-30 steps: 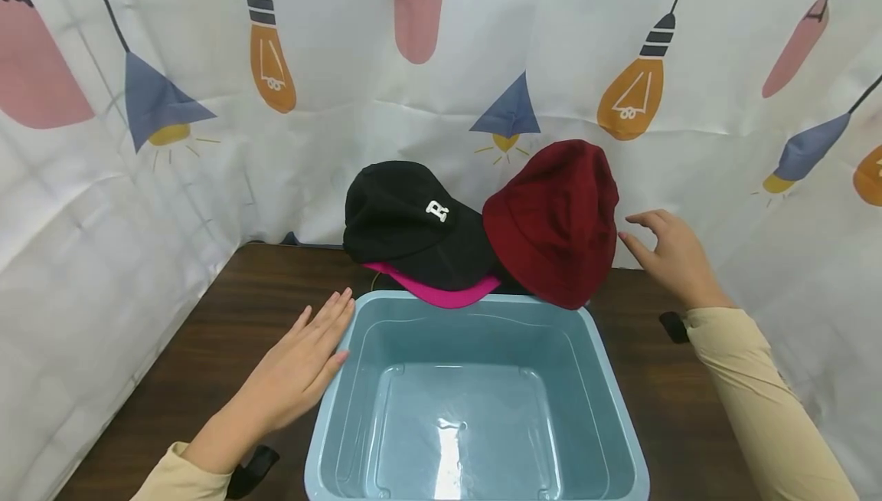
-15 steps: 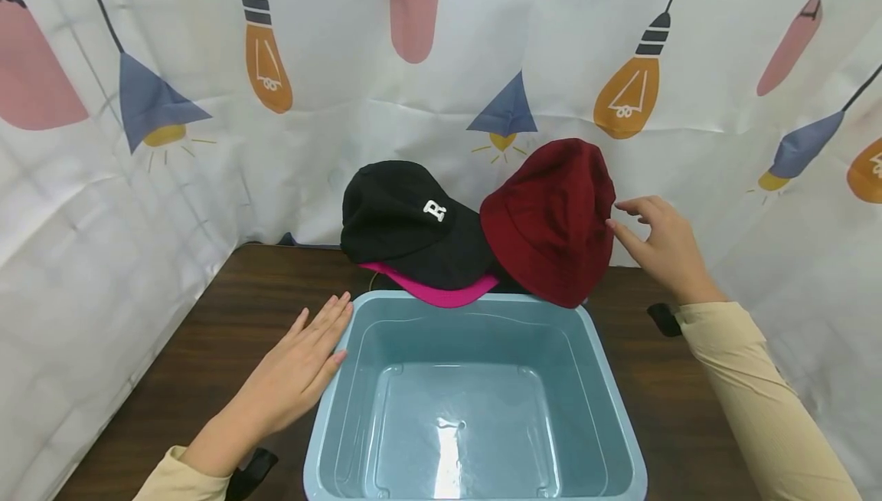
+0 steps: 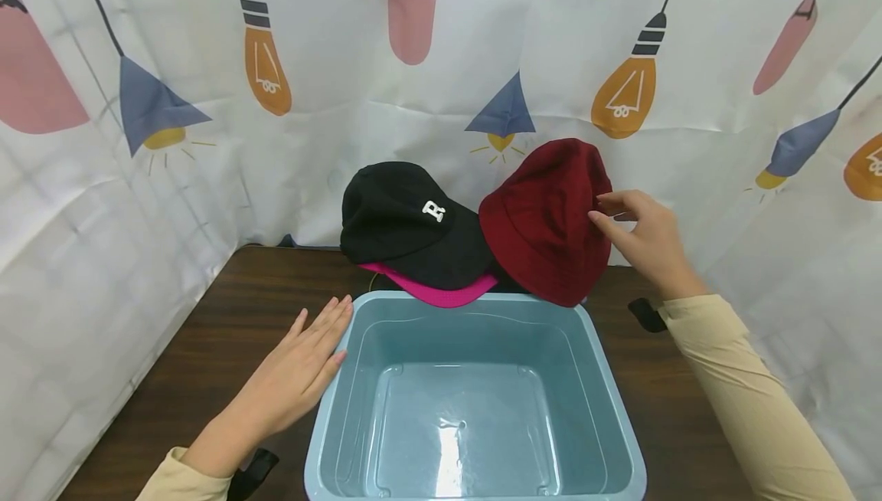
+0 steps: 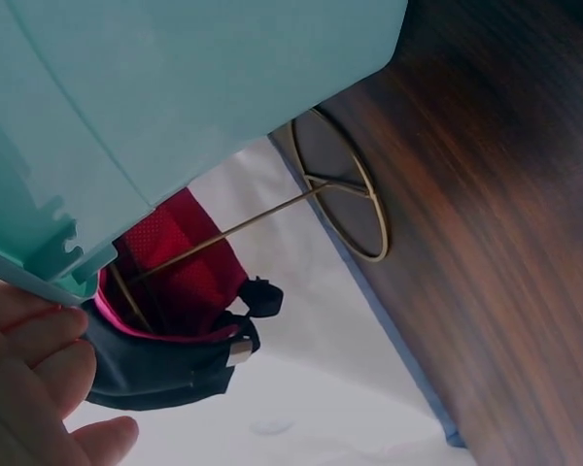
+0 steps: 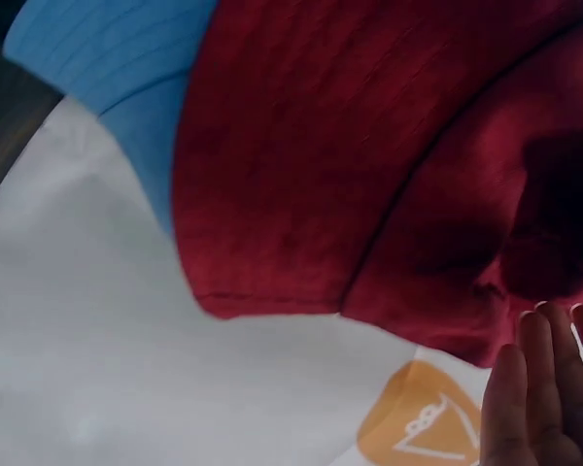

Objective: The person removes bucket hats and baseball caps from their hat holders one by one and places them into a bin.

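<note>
My left hand (image 3: 299, 371) rests with straight fingers along the left rim of a pale blue plastic basin (image 3: 623, 394). In the left wrist view its fingertips (image 4: 63, 325) lie right at the basin's edge. My right hand (image 3: 648, 240) is at the right side of a dark red bucket hat (image 3: 551, 210), thumb and fingers apart and overlapping its crown. The right wrist view has the fingers extended beside the crown, with a light blue brim (image 5: 126, 78) under the red one. Left of the bucket hat sits a black cap (image 3: 406, 217) with a white letter R, above a pink brim (image 3: 448, 296).
A thin brass-coloured wire stand (image 4: 369, 214) with a ring base carries the caps behind the basin. The dark wood table (image 3: 276, 279) ends at a white curtain (image 3: 310, 148) printed with lamps and bulbs.
My right hand has moved left, from beside the red bucket hat until its fingertips overlap the crown. My left hand, the hats and the basin have stayed in place.
</note>
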Action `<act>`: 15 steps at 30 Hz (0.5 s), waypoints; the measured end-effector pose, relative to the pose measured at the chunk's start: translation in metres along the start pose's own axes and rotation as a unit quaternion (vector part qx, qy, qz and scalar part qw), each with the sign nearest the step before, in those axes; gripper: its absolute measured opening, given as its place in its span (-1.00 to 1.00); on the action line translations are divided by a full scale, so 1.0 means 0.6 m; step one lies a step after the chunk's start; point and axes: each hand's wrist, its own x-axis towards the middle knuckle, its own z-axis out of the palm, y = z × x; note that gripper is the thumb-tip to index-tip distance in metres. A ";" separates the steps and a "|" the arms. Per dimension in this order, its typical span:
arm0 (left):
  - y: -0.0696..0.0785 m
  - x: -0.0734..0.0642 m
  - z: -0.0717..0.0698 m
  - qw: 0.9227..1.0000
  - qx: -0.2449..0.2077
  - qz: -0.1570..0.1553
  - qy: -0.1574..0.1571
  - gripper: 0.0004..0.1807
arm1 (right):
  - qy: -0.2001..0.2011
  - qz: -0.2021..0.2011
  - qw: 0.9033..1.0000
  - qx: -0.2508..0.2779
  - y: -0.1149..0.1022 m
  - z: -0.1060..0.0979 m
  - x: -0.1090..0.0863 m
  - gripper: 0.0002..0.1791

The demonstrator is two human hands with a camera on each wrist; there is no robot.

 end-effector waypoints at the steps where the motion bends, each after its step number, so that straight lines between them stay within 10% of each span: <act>1: 0.000 0.000 0.000 1.000 0.003 -0.001 0.000 -0.39 | -0.010 0.016 1.000 0.007 -0.003 0.001 0.001 -0.66; 7: 0.002 0.001 -0.002 1.000 0.024 -0.006 -0.002 -0.40 | -0.075 0.116 0.990 0.041 -0.014 0.008 0.005 -0.46; 15: 0.005 0.003 -0.004 1.000 0.020 -0.018 -0.013 -0.40 | -0.063 0.138 0.987 0.050 -0.021 0.023 0.011 -0.43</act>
